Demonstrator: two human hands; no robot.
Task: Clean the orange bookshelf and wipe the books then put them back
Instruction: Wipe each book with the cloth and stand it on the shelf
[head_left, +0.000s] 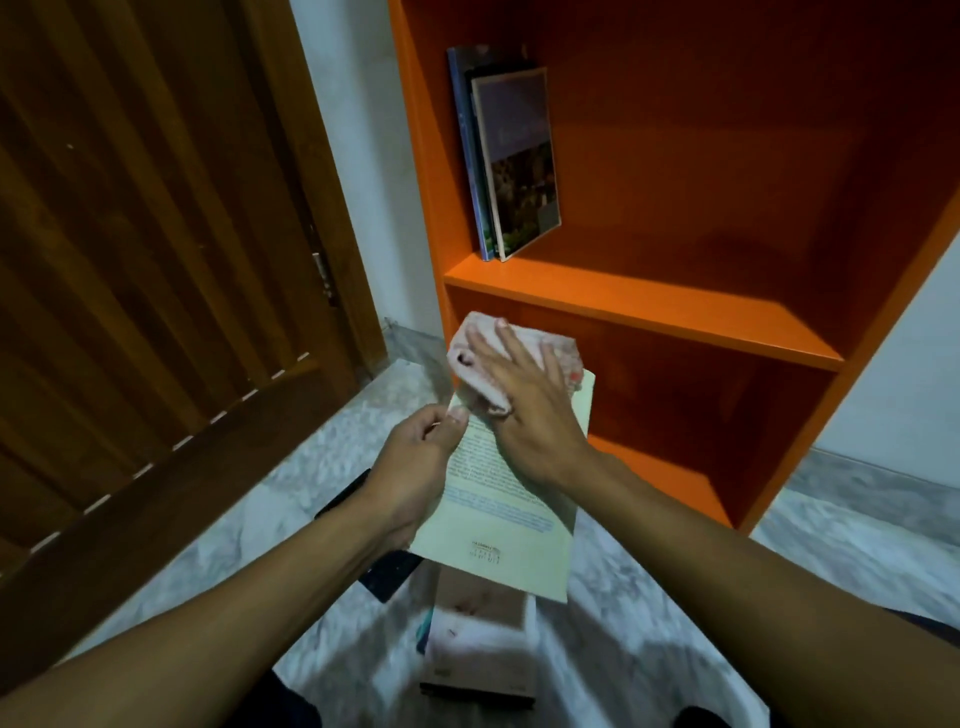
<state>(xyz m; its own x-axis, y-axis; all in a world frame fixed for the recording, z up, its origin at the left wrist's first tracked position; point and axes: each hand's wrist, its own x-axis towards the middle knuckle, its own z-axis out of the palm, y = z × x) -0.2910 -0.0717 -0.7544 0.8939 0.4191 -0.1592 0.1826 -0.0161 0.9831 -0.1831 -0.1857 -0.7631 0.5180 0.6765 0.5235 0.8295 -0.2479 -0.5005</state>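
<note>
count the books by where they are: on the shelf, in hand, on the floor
on the orange bookshelf: 3 books
held in the left hand: 1 pale yellow book
stacked on the floor: at least 2 books, blurred
total: at least 6

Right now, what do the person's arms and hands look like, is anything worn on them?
Both forearms are bare to the frame edge, with no sleeves showing. The left hand and the right hand wear no gloves, and no rings, watch or bracelet can be seen. Fingernails look short and unpainted. Dark clothing shows only at the bottom edge, near the lap.
</note>
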